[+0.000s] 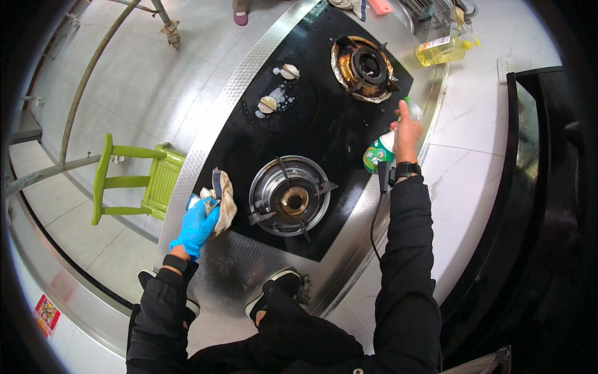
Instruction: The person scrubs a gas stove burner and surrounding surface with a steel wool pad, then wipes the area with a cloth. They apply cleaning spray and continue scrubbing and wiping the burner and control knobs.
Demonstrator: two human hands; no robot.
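My left hand [198, 224], in a blue disposable glove, grips a beige cloth [224, 201] with a dark stripe at the front left of the black gas cooktop [317, 126]. At the cooktop's right edge my bare right hand [407, 133] holds a white spray bottle [377, 155] with a green label by its upper part, its base towards me. White foam [279, 96] lies around two control knobs [267, 105]. The nearer burner [294, 198] has a shiny metal ring; the farther burner [369, 68] is ringed by browned, stained foil.
A yellow liquid pump bottle [439, 50] stands at the far right by the tiled wall. A cloth [350, 5] and a coral-coloured object [380, 6] lie at the far end. Left of the steel counter edge [205, 135] are a green chair [161, 180] and metal pipes [79, 98]. Another person's shoe [240, 18] shows beyond.
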